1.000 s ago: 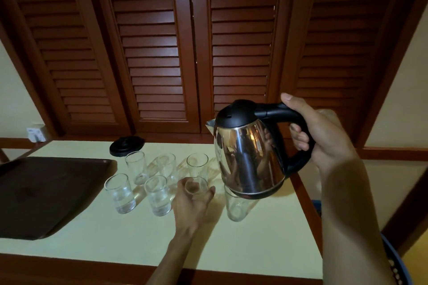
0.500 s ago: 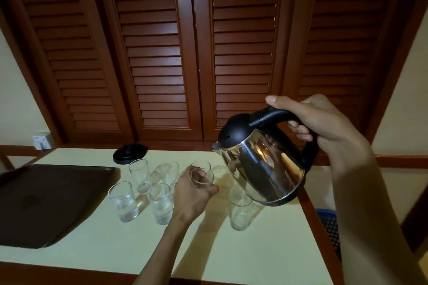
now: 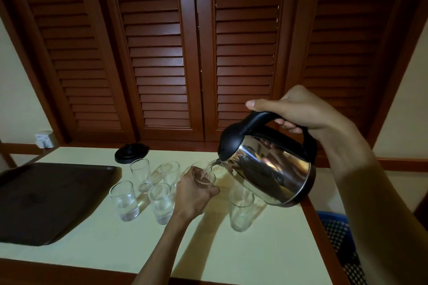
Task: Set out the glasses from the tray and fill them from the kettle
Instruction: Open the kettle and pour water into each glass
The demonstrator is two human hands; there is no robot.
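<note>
My right hand (image 3: 308, 111) grips the black handle of a steel kettle (image 3: 271, 169), which tilts left with its spout down. Water runs from the spout into a clear glass (image 3: 205, 177) that my left hand (image 3: 193, 194) holds lifted above the pale table (image 3: 266, 254). Several other clear glasses stand on the table: two with some water at the front left (image 3: 124, 201) (image 3: 161, 203), two behind them (image 3: 140, 174) (image 3: 171, 172), and one at the right (image 3: 240, 211) under the kettle. The dark tray (image 3: 46, 201) lies bare at the left.
The kettle's black base (image 3: 130, 153) sits at the table's back edge, before brown louvred doors (image 3: 162, 53). A white wall socket (image 3: 44, 140) is at the far left. A blue mesh basket (image 3: 340, 233) stands beyond the table's right edge.
My right hand has tipped the kettle further to the left, and water now pours. My left hand has raised the glass off the table up to the spout.
</note>
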